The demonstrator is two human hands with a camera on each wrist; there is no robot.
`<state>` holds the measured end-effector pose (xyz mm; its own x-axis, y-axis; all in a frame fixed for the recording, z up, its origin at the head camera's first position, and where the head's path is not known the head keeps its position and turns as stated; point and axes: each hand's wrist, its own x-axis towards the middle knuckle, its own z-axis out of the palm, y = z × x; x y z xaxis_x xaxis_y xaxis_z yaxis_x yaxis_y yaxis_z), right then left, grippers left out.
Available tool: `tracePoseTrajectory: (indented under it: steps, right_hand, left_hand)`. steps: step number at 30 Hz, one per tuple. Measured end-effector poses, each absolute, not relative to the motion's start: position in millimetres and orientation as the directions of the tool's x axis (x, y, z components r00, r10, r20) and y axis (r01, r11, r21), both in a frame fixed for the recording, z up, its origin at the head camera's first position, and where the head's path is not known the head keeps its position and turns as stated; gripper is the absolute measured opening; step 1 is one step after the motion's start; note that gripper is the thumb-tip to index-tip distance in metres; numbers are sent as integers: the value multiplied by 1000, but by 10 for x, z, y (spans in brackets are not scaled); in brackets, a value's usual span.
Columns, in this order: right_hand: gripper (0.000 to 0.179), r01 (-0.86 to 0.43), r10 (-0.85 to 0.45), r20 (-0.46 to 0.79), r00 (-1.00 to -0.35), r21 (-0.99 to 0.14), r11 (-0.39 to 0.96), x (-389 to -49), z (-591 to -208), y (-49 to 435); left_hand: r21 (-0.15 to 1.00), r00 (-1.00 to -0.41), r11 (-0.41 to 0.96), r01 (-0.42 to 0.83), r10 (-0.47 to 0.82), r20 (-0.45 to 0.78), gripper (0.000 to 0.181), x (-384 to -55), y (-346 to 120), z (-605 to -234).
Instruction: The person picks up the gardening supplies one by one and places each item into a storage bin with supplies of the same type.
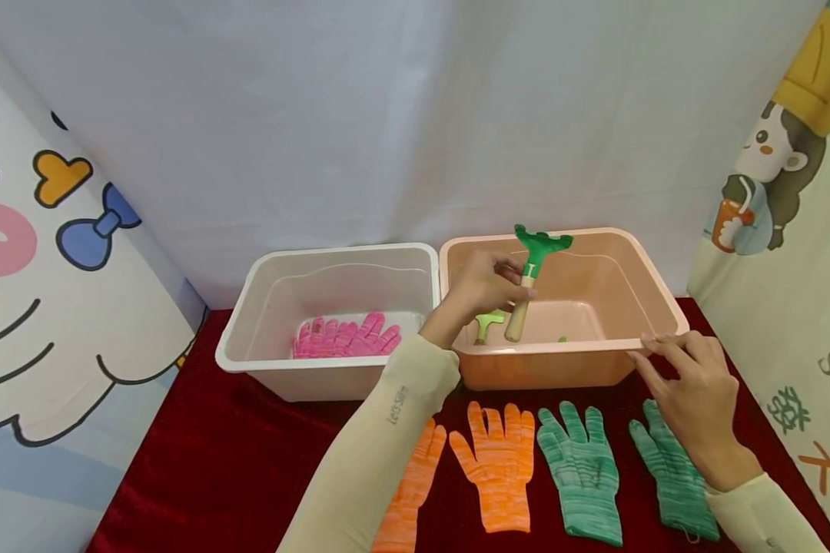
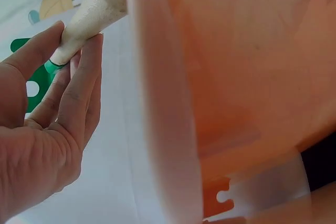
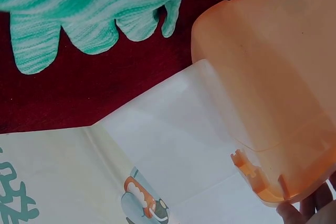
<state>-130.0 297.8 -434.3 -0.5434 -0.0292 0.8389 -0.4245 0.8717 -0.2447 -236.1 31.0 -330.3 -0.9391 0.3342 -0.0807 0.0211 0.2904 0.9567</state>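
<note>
My left hand [image 1: 487, 284] pinches the wooden handle of a small garden rake [image 1: 539, 244] between thumb and fingertips, near its green pronged head. The rake is held head up over the left part of the peach plastic bin [image 1: 553, 367]. In the left wrist view, thumb and fingers meet round the pale handle [image 2: 94, 11]. My right hand [image 1: 695, 384] grips the bin's front right rim, fingers over the top and thumb below. Inside that bin, a light green tool [image 1: 489, 317] with a short handle shows beside the rake.
A white bin [image 1: 263, 362] stands at left with pink gloves [image 1: 349, 338] inside. On the dark red cloth [image 1: 200, 476] lie orange gloves [image 1: 501, 468] and green gloves [image 1: 584, 476], one partly under my right arm. A white curtain [image 1: 318, 115] hangs behind.
</note>
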Motion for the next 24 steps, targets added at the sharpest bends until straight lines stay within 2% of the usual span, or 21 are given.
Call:
tracePoseTrajectory:
  steps: [16,21,24]
  right_hand:
    - [50,-421,-28,830,-557,-254,871,-1275,-4326,2976]
    - [51,-420,-27,829,-559,-255,871,-1275,-4322,2973]
    - [50,-420,-28,827,-562,-256,870,-1279,-4314,2975]
  left_hand:
    - [935,-929,352,37,357,-98,31,-2321,456,-3253]
    - [886,-921,462,41,361,-146,46,-2318,432,-3233]
    - [847,-928,528,58,342,-150,48,-2331,371,-3246]
